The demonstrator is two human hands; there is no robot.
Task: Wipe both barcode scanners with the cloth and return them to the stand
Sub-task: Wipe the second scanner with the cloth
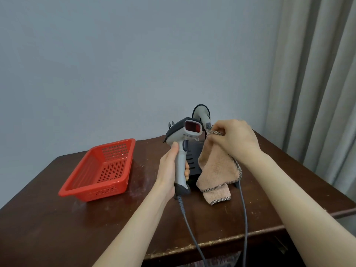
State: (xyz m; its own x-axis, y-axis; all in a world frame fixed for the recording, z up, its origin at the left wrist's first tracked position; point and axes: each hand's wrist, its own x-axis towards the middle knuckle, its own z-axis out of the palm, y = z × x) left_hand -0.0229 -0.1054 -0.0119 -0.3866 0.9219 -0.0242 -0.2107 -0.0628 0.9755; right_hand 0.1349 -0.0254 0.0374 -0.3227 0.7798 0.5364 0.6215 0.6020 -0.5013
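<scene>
Left hand (169, 170) grips scanner (183, 143) by handle, upright, window toward camera. Right hand (234, 141) pinches cloth (217, 170), hanging just right of scanner head. Second scanner (202, 114) behind, on stand (192, 158).

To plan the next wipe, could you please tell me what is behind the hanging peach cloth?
A black slotted stand, partly covered by the peach terry cloth. A second grey barcode scanner rises above; its seating is hidden.
</scene>
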